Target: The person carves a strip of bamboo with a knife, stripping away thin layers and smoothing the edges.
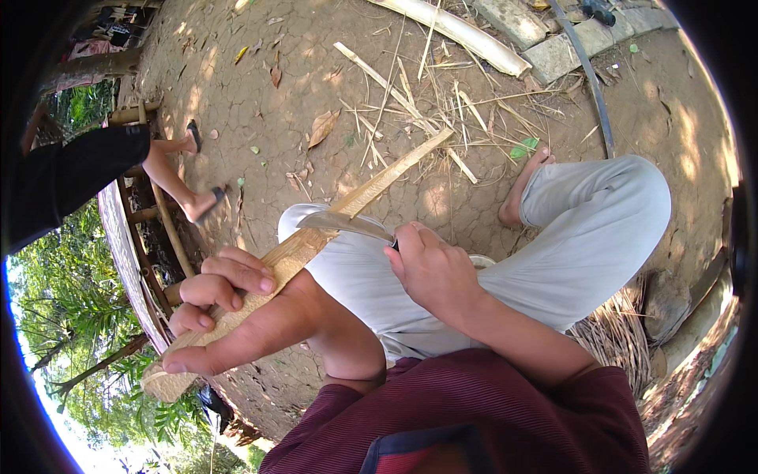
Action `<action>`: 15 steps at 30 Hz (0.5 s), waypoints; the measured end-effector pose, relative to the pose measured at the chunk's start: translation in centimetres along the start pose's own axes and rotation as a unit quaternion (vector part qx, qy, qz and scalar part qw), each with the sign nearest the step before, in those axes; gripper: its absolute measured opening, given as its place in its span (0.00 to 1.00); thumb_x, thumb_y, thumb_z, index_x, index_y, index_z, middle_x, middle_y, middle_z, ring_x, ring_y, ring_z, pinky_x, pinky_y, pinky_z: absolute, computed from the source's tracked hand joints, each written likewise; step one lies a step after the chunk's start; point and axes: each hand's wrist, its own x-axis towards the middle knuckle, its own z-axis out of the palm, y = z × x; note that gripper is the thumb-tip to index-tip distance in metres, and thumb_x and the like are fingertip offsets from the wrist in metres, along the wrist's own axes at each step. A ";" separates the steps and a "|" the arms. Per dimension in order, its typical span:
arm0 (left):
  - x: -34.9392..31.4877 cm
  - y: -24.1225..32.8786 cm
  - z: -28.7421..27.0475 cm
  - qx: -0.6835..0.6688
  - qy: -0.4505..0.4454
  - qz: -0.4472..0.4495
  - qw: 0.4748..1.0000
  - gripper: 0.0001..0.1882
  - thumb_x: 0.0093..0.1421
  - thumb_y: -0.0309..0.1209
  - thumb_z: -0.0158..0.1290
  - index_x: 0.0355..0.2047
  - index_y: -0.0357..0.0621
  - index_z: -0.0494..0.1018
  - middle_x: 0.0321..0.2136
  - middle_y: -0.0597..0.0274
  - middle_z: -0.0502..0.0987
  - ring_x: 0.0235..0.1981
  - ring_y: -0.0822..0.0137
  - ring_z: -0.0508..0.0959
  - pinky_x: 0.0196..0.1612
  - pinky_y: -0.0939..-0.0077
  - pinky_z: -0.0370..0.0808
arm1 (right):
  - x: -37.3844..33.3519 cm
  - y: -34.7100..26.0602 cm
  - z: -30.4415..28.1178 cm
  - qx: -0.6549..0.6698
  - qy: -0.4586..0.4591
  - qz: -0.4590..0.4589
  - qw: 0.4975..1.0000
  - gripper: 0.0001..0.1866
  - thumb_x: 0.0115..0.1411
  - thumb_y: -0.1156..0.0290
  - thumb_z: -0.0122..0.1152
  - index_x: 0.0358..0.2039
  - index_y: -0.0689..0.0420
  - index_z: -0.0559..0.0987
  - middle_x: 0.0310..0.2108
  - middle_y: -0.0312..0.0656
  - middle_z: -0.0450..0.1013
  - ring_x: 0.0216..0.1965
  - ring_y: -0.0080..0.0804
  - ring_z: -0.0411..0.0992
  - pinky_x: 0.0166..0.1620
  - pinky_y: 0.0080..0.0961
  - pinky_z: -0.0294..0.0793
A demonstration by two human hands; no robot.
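My left hand [237,308] is closed around the thick end of a long, pale wooden piece [379,186], which slants up and to the right and narrows to a point. In my right hand [438,272] is a knife [347,224] with a slightly curved metal blade. Its handle is mostly hidden by my fingers. The blade lies across the wooden piece about midway along, touching it where the wood steps down to a thinner part. Both hands are above my lap, over light grey trousers [584,237].
Shavings and thin split strips [426,110] litter the cracked dirt ground. A split bamboo length [462,31], concrete blocks [584,47] and a long dark metal strip [588,75] lie beyond. At the left, another person's legs [170,178] stand near a wooden pole frame [170,229].
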 end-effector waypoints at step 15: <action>1.1 0.3 -2.1 0.007 -0.035 -0.017 0.999 0.26 0.74 0.57 0.31 0.27 0.51 0.50 0.12 0.68 0.52 0.07 0.76 0.53 0.10 0.84 0.53 | -0.4 0.8 0.8 -0.053 -0.041 0.067 0.995 0.16 0.70 0.55 0.52 0.38 0.57 0.68 0.22 0.53 0.75 0.21 0.53 0.77 0.24 0.49 0.78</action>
